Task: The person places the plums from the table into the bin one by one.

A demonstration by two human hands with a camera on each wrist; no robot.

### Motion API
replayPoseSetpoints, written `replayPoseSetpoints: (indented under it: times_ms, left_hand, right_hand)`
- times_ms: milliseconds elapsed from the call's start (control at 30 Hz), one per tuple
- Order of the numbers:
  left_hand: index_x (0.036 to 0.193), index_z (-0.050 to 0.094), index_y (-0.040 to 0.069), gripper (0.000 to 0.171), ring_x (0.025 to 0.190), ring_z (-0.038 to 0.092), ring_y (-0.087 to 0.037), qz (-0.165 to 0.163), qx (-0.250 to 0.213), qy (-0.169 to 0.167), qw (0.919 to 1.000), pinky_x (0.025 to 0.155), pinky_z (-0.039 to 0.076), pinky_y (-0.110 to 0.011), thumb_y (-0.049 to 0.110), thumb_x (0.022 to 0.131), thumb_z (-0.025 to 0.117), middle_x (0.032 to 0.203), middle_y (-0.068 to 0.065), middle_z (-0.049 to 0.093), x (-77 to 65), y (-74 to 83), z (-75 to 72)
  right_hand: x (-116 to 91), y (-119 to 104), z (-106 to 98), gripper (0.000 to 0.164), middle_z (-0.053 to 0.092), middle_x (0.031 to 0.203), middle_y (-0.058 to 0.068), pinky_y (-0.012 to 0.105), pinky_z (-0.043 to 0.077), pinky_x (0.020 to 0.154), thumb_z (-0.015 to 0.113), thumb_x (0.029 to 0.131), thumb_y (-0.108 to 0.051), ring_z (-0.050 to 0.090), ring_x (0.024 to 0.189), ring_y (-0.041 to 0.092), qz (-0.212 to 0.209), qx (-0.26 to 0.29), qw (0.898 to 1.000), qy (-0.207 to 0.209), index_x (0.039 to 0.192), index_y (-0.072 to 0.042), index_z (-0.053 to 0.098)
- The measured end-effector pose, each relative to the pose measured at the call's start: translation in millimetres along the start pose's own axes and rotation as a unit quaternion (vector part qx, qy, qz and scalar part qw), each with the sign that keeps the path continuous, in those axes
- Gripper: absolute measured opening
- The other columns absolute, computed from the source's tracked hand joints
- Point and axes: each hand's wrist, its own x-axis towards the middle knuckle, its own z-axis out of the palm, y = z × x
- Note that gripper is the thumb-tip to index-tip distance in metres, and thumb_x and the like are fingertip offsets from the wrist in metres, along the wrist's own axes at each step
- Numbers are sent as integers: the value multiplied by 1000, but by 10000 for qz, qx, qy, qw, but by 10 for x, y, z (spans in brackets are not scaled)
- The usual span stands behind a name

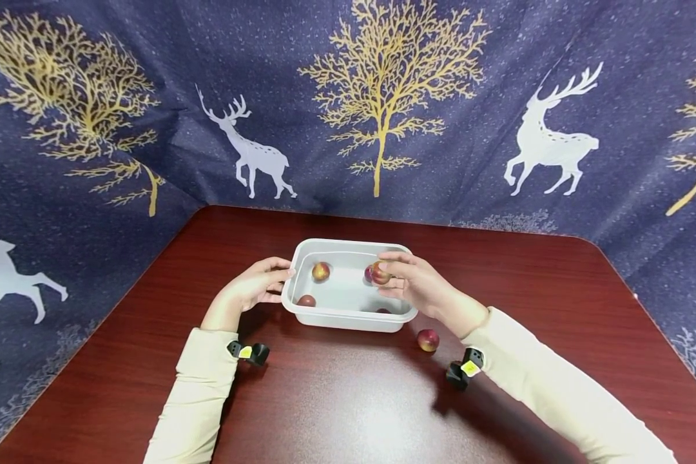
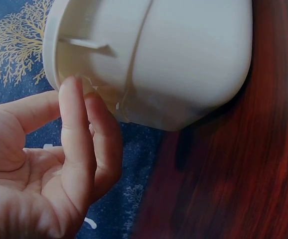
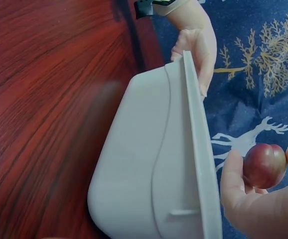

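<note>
A white plastic basin [image 1: 348, 316] stands on the table with several red-and-yellow plums inside, among them one plum [image 1: 321, 271] at the back left and another [image 1: 306, 301] at the front left. My left hand [image 1: 259, 281] grips the basin's left rim, thumb on top and fingers beneath; the left wrist view shows the fingers [image 2: 74, 134] at the rim. Over the basin's right side, my right hand [image 1: 414, 281] pinches a plum [image 3: 264, 166] between thumb and fingers, above the rim. Behind that plum another one partly shows.
One plum [image 1: 428, 340] lies on the dark red wooden table [image 1: 325, 399], just off the basin's front right corner. Something round is partly hidden behind the right wrist camera [image 1: 457, 374]. A blue cloth [image 1: 441, 161] with deer and trees hangs behind the table.
</note>
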Motion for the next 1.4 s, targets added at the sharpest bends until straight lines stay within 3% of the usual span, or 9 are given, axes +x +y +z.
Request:
replayPoseSetpoints:
  times_ms: [167,400,700,900,1400]
  left_hand:
    - [132,37,-8,45,79,64,-10,23,-19,-19,10000,71,55,-27,16,97,51,93,-3,61,-1,2,4]
    - [131,37,-8,44,79,64,-11,10,-12,-2,10000,71,55,-27,15,96,51,91,-2,61,5,-11,-12]
    - [131,37,-8,44,79,64,-10,31,-62,-17,10000,71,56,-27,15,97,51,91,-1,61,6,-16,-20]
    - [131,39,-6,43,80,65,-11,31,-9,-9,10000,71,56,-28,16,97,52,96,-3,61,44,-29,-13]
    - [131,38,-7,43,78,65,-11,41,-77,-8,10000,71,56,-28,15,96,52,95,-3,62,44,-34,-26]
  right_hand:
    - [81,57,32,45,61,88,-3,29,55,78,46,94,-5,63,73,11,81,-117,9998,104,136,7,32]
    - [196,119,54,49,57,93,-1,40,52,90,46,94,-6,62,74,11,202,-466,9984,243,138,10,31]
    - [317,212,89,46,59,90,-1,40,53,88,46,94,-7,62,68,8,389,-755,9962,183,135,11,33]
    - [346,247,99,47,57,97,3,43,51,91,49,94,-9,62,75,9,497,-949,9940,233,134,11,36]
    - [368,250,112,42,58,104,9,31,56,77,49,95,-12,66,86,20,654,-1198,9902,292,131,8,40]
